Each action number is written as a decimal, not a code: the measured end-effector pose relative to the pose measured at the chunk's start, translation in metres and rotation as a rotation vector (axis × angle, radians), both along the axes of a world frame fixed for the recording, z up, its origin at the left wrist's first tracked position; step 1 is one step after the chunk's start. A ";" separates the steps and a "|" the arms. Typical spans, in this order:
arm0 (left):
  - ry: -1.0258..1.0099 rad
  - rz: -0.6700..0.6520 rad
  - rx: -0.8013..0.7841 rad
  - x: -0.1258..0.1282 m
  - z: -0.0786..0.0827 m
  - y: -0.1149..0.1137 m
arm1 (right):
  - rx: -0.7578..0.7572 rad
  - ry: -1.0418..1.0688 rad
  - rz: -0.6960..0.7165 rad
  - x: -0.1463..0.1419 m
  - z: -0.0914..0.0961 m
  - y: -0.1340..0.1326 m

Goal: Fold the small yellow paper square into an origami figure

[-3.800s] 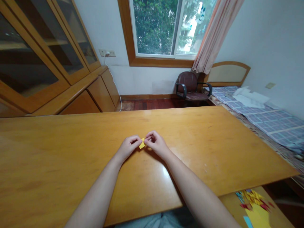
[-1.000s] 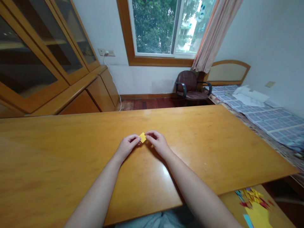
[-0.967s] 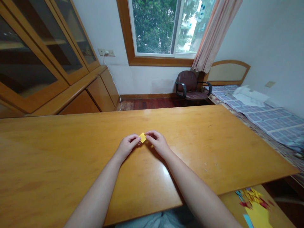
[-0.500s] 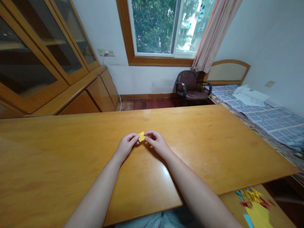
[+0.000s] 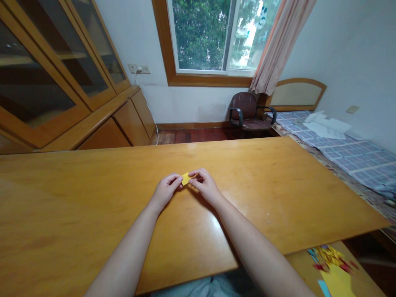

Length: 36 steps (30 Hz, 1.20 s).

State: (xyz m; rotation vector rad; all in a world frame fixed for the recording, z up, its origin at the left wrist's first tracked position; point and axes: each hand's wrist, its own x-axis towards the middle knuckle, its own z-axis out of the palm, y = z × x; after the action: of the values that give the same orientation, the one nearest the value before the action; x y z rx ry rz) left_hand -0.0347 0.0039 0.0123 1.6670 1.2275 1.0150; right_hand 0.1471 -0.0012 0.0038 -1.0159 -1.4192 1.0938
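A small folded piece of yellow paper [image 5: 185, 178] is pinched between both my hands just above the middle of a long wooden table [image 5: 93, 198]. My left hand [image 5: 166, 191] grips its left edge with thumb and forefinger, the other fingers curled. My right hand [image 5: 206, 187] pinches its right edge the same way. Both forearms reach in from the near table edge.
A lower wooden surface [image 5: 303, 264] at the bottom right carries coloured paper scraps [image 5: 331, 260]. Beyond the table stand a dark office chair [image 5: 249, 111], a bed with a patterned cover [image 5: 349, 152], wooden glass-door cabinets [image 5: 62, 82] on the left and a window [image 5: 216, 37].
The yellow paper has been turned slightly between my fingers and both hands have shifted a little farther from me; the grip of both hands stays the same.
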 end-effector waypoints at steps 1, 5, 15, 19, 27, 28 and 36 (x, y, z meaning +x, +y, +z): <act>0.005 -0.002 0.008 0.000 0.000 0.000 | 0.013 -0.013 -0.003 0.000 0.001 0.000; -0.020 -0.016 -0.003 0.001 -0.002 0.000 | 0.024 -0.042 0.000 0.000 0.001 -0.001; -0.216 0.003 -0.168 0.003 -0.010 0.003 | 0.043 -0.124 0.005 -0.002 0.002 -0.002; -0.244 0.038 -0.188 0.004 -0.009 0.001 | 0.076 -0.136 0.015 -0.002 -0.001 -0.002; -0.242 0.039 -0.176 0.004 -0.007 -0.001 | 0.067 -0.157 0.012 -0.003 -0.002 -0.002; -0.234 0.036 -0.168 0.004 -0.007 -0.001 | 0.063 -0.161 0.009 -0.004 -0.001 -0.002; -0.236 0.032 -0.138 0.004 -0.006 -0.001 | 0.074 -0.183 -0.035 -0.004 0.000 -0.002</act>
State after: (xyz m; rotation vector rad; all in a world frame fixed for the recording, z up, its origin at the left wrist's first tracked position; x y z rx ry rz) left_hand -0.0304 0.0032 0.0067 1.3835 1.1429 1.0874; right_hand 0.1429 -0.0036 0.0039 -1.1061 -1.5703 0.9345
